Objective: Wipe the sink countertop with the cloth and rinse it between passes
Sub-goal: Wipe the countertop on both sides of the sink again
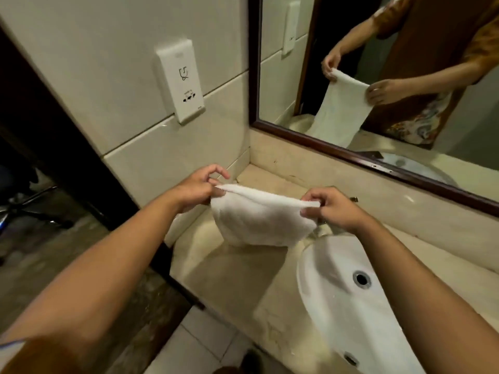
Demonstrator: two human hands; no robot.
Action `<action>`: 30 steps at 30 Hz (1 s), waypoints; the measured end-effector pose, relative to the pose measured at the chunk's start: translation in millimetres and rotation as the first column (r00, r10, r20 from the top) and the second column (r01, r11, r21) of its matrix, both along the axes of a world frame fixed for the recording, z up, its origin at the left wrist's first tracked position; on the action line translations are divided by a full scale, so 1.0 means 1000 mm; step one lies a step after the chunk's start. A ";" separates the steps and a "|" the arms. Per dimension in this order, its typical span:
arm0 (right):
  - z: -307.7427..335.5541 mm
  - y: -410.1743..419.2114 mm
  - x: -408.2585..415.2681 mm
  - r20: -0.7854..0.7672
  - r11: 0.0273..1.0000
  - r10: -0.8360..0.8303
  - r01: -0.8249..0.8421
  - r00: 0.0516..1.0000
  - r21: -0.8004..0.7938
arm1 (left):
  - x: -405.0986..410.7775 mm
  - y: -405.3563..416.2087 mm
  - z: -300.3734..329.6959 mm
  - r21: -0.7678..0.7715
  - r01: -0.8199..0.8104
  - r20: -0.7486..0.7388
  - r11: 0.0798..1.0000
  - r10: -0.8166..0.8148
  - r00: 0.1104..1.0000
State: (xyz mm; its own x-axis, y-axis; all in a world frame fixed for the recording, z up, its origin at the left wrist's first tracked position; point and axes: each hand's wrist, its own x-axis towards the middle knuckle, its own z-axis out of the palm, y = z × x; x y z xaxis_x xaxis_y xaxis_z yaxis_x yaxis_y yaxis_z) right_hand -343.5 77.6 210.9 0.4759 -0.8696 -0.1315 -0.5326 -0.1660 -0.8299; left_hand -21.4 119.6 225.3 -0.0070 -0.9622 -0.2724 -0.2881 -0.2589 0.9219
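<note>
Pinching cloth (259, 214) top corners, left hand (198, 186) and right hand (330, 209) fingers clamped; fold flat, lower onto countertop (232, 279) beside sink (345, 300), wipe evenly.

White cloth (259, 217) hangs folded, stretched above beige countertop (235, 282); beside sink (337, 287).

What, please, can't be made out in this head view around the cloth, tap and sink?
- Tap: mostly hidden behind the right hand and the cloth.
- Sink: cut off by the bottom edge and covered by the right forearm.
- Cloth's wetness: cannot be judged.
- Socket plate: markings too small to read.
- Left hand pinches the cloth's other corner.
</note>
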 end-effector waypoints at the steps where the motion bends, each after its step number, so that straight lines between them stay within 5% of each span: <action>1: -0.011 -0.001 0.001 -0.011 0.999 -0.005 0.005 1.000 0.046 | 0.001 -0.001 -0.013 0.071 -0.003 -0.007 0.997 0.003 1.000; 9: -0.092 -0.029 0.023 -0.136 0.957 -0.211 0.232 0.968 0.173 | -0.001 -0.026 -0.100 0.352 -0.110 0.097 0.929 0.081 0.992; 12: -0.124 -0.035 0.037 -0.296 0.945 -0.300 0.324 0.907 0.034 | -0.009 -0.037 -0.136 0.286 -0.262 0.303 0.922 0.172 0.937; 15: -0.153 -0.028 0.052 -0.428 0.907 -0.414 0.326 0.803 -0.266 | -0.027 -0.038 -0.162 0.036 -0.326 0.565 0.945 0.250 0.786; 17: -0.176 -0.013 0.064 -0.401 0.846 -0.420 0.190 0.814 -0.498 | -0.046 -0.027 -0.180 -0.154 -0.209 0.587 0.966 0.260 0.767; 19: -0.197 0.007 0.076 -0.397 0.838 -0.290 0.030 0.871 -0.545 | -0.064 -0.009 -0.208 -0.260 -0.028 0.668 0.965 0.201 0.716; 23: -0.237 0.031 0.083 -0.562 0.951 -0.047 -0.136 0.826 -0.279 | -0.076 0.023 -0.259 -0.030 0.257 0.822 0.966 -0.123 0.557; 30: -0.278 0.003 0.088 -0.612 0.964 -0.141 -0.032 0.778 -0.264 | -0.050 -0.010 -0.299 -0.024 0.344 0.834 0.939 -0.170 0.524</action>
State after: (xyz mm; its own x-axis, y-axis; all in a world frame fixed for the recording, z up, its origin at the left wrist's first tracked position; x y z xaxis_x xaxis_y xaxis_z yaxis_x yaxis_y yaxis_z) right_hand -255.1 80.7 -66.6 0.3158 -0.9352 -0.1599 -0.9298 -0.2715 -0.2483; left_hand -71.3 109.1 -74.0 -0.1223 -0.9836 -0.1322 -0.9583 0.0824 0.2735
